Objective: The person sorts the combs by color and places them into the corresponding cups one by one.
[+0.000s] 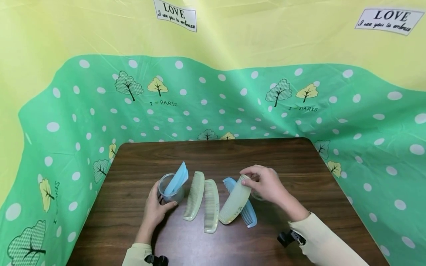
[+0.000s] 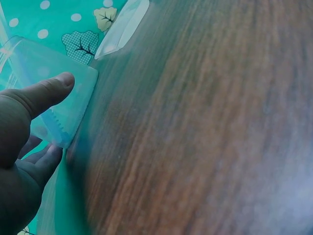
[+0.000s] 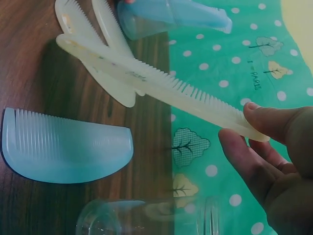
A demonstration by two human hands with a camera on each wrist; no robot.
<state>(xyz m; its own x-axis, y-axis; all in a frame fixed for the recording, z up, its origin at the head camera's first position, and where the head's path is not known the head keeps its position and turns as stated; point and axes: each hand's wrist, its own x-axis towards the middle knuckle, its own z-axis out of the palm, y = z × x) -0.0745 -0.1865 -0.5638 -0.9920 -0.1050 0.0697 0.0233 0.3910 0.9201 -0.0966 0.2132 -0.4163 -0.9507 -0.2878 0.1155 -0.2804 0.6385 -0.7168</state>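
Observation:
My left hand (image 1: 163,197) grips a clear cup (image 1: 170,193) standing on the table, with a blue comb (image 1: 177,179) upright inside it. In the left wrist view my thumb (image 2: 49,90) presses the cup (image 2: 73,105). My right hand (image 1: 247,176) pinches the far end of a pale green comb (image 1: 234,201), tilted with its near end low over a blue comb (image 1: 247,214) that lies flat. The right wrist view shows that held comb (image 3: 161,83) raised above the blue comb (image 3: 68,152). A second clear cup (image 3: 146,218) stands just below my right hand (image 3: 244,128).
Two more pale green combs (image 1: 194,195) (image 1: 211,205) lie side by side between the hands. The dark wooden table (image 1: 216,155) is enclosed by a green polka-dot and yellow cloth (image 1: 233,99) at the back and both sides.

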